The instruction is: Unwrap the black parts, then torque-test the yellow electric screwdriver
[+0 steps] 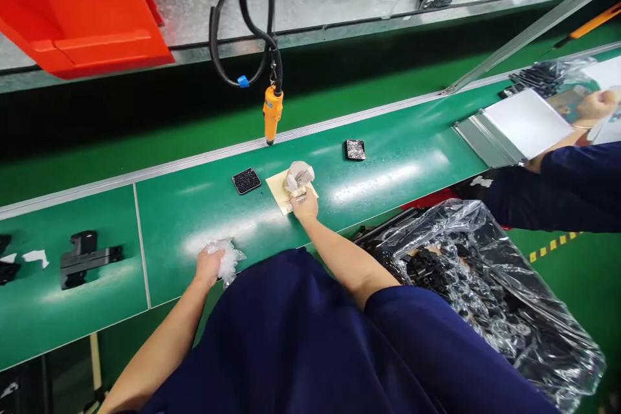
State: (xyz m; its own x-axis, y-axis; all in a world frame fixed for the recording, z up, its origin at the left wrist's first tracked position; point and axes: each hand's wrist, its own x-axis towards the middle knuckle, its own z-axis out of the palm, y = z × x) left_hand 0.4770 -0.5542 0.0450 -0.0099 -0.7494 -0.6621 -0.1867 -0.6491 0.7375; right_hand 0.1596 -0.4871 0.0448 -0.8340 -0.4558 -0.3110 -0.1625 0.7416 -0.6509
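Just below the hanging orange screwdriver (272,113), the right hand (306,207) grasps a pale roll (299,173) on a cream sheet (276,191); lower left of it, the left hand (209,266) clutches crumpled clear film (229,262) — best kept off the sheet, I'd judge. Left of the screwdriver, a square tray (246,181) holds black bits; right, a smaller tray (355,150) silvery ones; lower right, a clear bag (475,220) black parts

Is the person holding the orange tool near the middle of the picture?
No, the orange tool hangs beneath a black cable, apart from both the left hand and the right hand.
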